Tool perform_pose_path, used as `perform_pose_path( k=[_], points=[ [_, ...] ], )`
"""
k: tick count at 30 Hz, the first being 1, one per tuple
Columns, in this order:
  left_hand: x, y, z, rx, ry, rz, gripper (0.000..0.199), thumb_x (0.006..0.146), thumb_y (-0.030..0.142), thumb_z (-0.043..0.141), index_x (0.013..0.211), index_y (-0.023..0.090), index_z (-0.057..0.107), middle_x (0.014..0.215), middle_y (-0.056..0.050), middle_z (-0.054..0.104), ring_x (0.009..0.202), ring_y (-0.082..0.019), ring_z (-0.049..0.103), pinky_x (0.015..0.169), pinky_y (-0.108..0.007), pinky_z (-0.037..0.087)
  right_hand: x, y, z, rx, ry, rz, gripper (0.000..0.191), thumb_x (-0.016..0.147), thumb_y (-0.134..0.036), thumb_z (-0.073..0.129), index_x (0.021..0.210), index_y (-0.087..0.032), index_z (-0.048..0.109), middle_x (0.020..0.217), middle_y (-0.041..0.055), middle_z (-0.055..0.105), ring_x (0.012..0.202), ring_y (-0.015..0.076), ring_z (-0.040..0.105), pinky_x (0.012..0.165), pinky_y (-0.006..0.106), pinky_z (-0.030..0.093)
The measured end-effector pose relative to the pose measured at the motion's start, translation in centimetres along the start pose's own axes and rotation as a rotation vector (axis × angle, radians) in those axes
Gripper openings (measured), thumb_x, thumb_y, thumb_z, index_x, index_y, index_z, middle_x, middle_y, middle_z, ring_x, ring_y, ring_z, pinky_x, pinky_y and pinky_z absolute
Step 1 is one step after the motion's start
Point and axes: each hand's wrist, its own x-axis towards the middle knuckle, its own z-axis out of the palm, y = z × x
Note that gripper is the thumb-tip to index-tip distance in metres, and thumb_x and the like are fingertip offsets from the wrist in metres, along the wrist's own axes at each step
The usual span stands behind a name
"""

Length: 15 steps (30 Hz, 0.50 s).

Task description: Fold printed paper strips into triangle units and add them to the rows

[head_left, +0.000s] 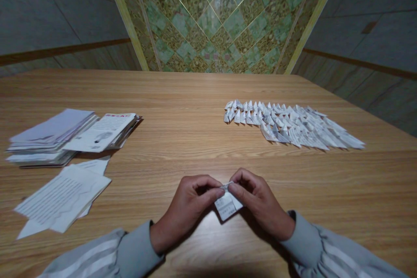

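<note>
Currently in our hands: one folded paper (225,209), pinched at its top edge between both hands; looks partway folded to us, creased small but not shaped like the others.
Left hand (187,203): nearly closed, thumb and fingers gripping the folded paper's upper left corner.
Right hand (259,202): same deal, pinching its upper right.
Folded pieces (293,128): beyond the folded paper and off to its right, in roughly three rows. Dozens, we'd say, but they overlap too much for us to count exactly. That's our done lot.
Paper piles (55,128): two, touching, far over to the left of the folded paper and a bit beyond it. Sheets lie flat, so unfolded; no honest count from us.
Loose sheets (63,197): at least three, left of the folded paper, overlapping, also flat.
Table (169,143): one, wood-grained, under all our paper.
</note>
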Motion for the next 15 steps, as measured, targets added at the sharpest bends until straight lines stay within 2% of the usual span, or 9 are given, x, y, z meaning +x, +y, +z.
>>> perform_pose_path(
  k=[4, 7, 12, 15],
  points=[
    [0.1, 0.2, -0.1, -0.059, 0.133, 0.005, 0.014, 0.078, 0.024, 0.072, 0.068, 0.016, 0.075, 0.062, -0.001, 0.069, 0.058, -0.012, 0.056, 0.056, -0.022, 0.043, 0.0, 0.1, -0.1, -0.022, -0.030, 0.002, 0.029, 0.085, -0.046, 0.067, 0.090, -0.018, 0.062, 0.077, -0.0007, 0.059, 0.071, 0.0140, 0.053, 0.065, 0.025, 0.042],
    [0.4, 0.1, -0.2, -0.122, 0.201, -0.024, 0.015, 0.077, 0.028, 0.074, 0.069, 0.015, 0.075, 0.063, -0.001, 0.068, 0.057, -0.012, 0.055, 0.055, -0.022, 0.043, 0.1, 0.3, -0.1, -0.064, -0.017, -0.003, 0.031, 0.085, -0.047, 0.066, 0.078, -0.017, 0.059, 0.069, -0.0017, 0.055, 0.066, 0.0132, 0.049, 0.061, 0.025, 0.039],
    [0.6, -0.6, -0.2, -0.186, 0.111, -0.040, 0.012, 0.076, 0.026, 0.075, 0.080, 0.015, 0.074, 0.073, -0.002, 0.071, 0.064, -0.013, 0.059, 0.060, -0.022, 0.045, 0.3, 0.4, -0.5, -0.086, 0.015, -0.034, 0.035, 0.090, -0.049, 0.059, 0.074, -0.018, 0.056, 0.068, -0.0014, 0.053, 0.066, 0.0140, 0.048, 0.061, 0.026, 0.038],
    [0.6, -1.0, -0.3, -0.159, 0.077, -0.023, 0.011, 0.075, 0.024, 0.076, 0.076, 0.015, 0.071, 0.071, -0.001, 0.068, 0.064, -0.013, 0.058, 0.060, -0.023, 0.044, 0.4, 0.3, -0.6, -0.129, 0.081, -0.055, 0.037, 0.092, -0.049, 0.056, 0.071, -0.018, 0.055, 0.066, -0.0016, 0.052, 0.066, 0.0144, 0.049, 0.061, 0.026, 0.039]
  ],
)
